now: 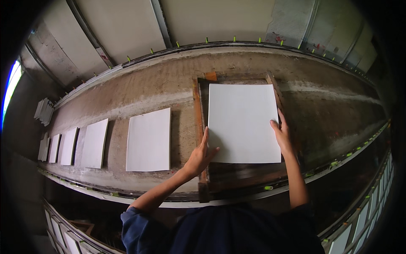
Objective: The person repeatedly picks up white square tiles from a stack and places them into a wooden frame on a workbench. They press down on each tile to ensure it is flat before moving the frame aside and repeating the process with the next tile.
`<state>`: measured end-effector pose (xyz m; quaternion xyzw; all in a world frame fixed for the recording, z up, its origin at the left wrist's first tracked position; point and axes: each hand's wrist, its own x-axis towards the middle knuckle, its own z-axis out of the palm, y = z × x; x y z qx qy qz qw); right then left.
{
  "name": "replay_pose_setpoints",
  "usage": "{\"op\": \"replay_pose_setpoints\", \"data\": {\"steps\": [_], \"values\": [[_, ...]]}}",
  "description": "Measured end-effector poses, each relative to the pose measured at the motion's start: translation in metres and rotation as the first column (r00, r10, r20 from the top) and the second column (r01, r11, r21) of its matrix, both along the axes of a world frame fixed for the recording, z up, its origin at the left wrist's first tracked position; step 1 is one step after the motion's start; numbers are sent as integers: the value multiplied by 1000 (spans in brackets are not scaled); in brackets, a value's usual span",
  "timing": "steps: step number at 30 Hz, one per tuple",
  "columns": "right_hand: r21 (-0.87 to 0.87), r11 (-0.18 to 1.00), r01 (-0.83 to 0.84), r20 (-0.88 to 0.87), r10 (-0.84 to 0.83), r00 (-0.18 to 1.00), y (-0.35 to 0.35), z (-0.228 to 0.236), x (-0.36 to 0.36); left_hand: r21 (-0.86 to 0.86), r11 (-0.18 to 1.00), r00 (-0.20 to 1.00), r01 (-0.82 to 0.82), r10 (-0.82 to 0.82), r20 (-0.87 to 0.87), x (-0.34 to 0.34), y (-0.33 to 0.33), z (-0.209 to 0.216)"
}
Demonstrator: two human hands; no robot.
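A white rectangular sheet (243, 122) is in front of me, within the outline of a worn wooden frame (197, 110). My left hand (198, 158) is at its lower left edge, index finger stretched along the side and thumb over the corner area. At the right edge, my right hand (284, 134) has its thumb on the sheet's face and its fingers along the outer side. Both hands hold the sheet between them. Whether it rests on the surface below cannot be made out. My left hand casts a shadow on it.
Similar white sheets lie in a row to the left, the nearest (149, 140) beside the frame. The long, stained brown table (182, 108) has rails with green clips (207, 40) along both long edges. Behind it stands a pale wall (215, 21). White panels on racks (359, 220) show behind me.
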<state>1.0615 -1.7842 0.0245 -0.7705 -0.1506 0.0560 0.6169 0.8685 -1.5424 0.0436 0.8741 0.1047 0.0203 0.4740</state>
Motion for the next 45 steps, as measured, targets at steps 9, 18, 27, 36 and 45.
{"op": "replay_pose_setpoints", "data": {"steps": [9,18,27,36,45], "values": [[-25,997,-78,-49,77,996,-35,-51,51,498,847,968,-185,68,242,20,9,-32],[-96,992,-81,-9,80,997,-21,-76,53,566,779,951,-270,123,285,40,-3,-52],[-131,986,-106,104,120,987,-10,-89,51,563,781,949,-269,117,291,40,-2,-55],[-49,983,-174,227,181,957,12,-94,47,510,819,952,-264,136,273,37,-1,-51],[-436,900,-19,340,184,922,11,-96,49,489,830,953,-267,151,264,36,2,-53]]}}
